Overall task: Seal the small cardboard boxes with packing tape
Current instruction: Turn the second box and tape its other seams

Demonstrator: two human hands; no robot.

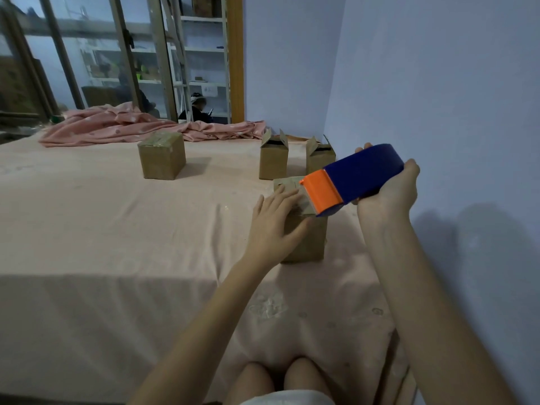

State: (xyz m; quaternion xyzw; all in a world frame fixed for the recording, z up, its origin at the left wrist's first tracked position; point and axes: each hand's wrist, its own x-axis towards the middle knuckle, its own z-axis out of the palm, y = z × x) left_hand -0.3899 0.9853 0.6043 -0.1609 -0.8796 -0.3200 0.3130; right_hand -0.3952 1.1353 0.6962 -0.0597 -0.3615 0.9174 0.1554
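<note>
A small cardboard box [309,241] stands on the pink-covered bed in front of me. My left hand [274,226] rests on its top and near-left side with fingers spread flat. My right hand [388,191] grips a blue tape dispenser [362,173], whose orange front end [321,191] touches the box's top at the right edge. Clear tape shows on the box top beside my left fingers. A closed, taped box [162,154] sits further back on the left. Two boxes with flaps up, one [273,159] and another [317,159], stand behind the near box.
A crumpled pink blanket [131,127] lies along the bed's far edge. The blue wall [438,97] runs close on the right. Behind the bed are glass doors and shelving, with a person seated there. My knees [280,378] show at the bottom.
</note>
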